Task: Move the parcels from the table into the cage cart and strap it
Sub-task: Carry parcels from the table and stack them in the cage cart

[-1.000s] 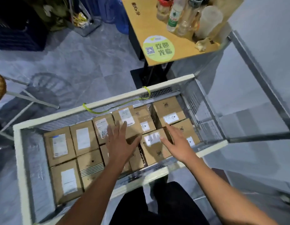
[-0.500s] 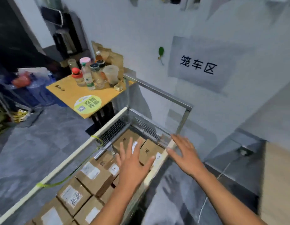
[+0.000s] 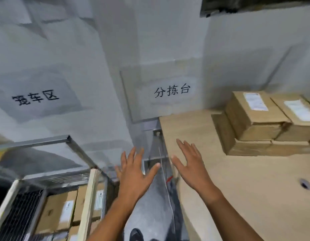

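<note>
Brown cardboard parcels (image 3: 265, 124) with white labels are stacked at the far right of a light wooden table (image 3: 237, 197). The cage cart (image 3: 89, 197), with a pale rim and wire mesh walls, stands at the lower left and holds several labelled parcels (image 3: 58, 211). My left hand (image 3: 135, 173) hovers with fingers spread over the gap between cart and table, holding nothing. My right hand (image 3: 192, 164) is spread flat above the table's left edge, also holding nothing and well short of the stack.
A grey wall ahead carries two paper signs with black characters (image 3: 171, 91). A metal handle frame (image 3: 67, 138) rises over the cart. A narrow strip of grey floor (image 3: 157, 197) separates cart and table. A round cable hole (image 3: 304, 184) sits in the tabletop.
My view has swung right from the cart to the table. Both hands have left the parcels in the cart and moved right, staying spread and holding nothing.
</note>
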Demonstrator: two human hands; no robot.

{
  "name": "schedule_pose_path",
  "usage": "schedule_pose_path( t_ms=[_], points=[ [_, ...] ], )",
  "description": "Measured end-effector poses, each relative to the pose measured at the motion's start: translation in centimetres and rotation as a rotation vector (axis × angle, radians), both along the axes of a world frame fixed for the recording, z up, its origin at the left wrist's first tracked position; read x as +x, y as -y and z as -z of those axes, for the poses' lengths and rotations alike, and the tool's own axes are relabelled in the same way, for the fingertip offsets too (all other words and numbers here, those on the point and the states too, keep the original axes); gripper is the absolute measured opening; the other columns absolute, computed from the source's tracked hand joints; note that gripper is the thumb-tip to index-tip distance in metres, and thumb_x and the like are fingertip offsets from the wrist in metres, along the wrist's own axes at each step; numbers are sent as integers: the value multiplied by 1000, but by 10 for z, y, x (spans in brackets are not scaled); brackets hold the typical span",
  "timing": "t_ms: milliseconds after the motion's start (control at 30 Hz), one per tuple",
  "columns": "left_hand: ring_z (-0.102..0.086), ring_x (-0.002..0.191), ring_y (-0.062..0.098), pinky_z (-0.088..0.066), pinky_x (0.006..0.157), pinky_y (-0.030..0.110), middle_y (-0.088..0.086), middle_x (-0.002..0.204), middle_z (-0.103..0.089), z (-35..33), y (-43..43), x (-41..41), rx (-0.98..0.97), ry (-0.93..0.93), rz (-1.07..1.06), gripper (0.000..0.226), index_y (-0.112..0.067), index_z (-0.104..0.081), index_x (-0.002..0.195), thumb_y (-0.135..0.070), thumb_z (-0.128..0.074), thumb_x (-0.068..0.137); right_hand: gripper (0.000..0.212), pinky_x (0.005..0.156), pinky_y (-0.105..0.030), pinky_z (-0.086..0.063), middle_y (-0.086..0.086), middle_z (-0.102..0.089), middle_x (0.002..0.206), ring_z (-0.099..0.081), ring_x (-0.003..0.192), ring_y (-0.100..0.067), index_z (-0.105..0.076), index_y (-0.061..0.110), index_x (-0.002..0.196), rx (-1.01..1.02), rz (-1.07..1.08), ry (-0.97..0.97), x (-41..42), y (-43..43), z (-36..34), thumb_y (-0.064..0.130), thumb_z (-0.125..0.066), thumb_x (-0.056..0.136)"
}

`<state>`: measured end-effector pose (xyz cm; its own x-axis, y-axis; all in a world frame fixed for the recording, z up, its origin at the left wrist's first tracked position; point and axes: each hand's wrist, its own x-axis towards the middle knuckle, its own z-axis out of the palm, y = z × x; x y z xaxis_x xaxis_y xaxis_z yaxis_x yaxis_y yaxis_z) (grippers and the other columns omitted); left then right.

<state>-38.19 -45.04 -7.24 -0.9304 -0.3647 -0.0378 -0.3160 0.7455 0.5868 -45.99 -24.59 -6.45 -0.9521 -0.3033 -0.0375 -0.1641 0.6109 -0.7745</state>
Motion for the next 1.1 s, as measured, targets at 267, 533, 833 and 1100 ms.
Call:
schedule_pose_path(
  t_ms=[267, 533, 833, 1100],
  points=[
    [-3, 161, 21, -12, 128, 57, -11, 173, -17, -16, -138, -130, 126, 39, 378, 110, -41, -33, 160, -101, -33, 68, 66, 128, -46, -13, 10, -24, 170, -2, 159, -9, -31, 47, 158, -88, 554, -75, -20, -159, -4, 62, -53, 97],
    [-32, 153, 18, -30, 115, 35, -5, 168, -30, -6, -233, -270, 583, 181, 479, 96, -30, -32, 160, -80, -61, 83, 70, 129, -41, -11, 10, -23, 170, -1, 159, -10, -26, 49, 159, -24, 900, -56, -61, -213, -8, 70, -46, 95],
    [-41, 146, 30, -30, 117, 48, 2, 166, -34, -5, -327, -380, 972, 390, 155, 130, -34, -5, 165, -79, -79, 68, 70, 129, -47, -10, 17, -20, 169, 5, 158, -4, -22, 61, 154, 156, 1032, 7, -110, -208, -32, 81, -39, 89],
    [-27, 151, 36, -25, 122, 55, 1, 170, -19, 10, -346, -389, 866, 444, 122, 124, -38, 8, 165, -60, -82, 81, 70, 129, -50, -9, 13, -19, 171, 6, 159, -8, -23, 55, 157, 285, 1048, 26, -134, -223, -44, 75, -43, 93]
  ],
)
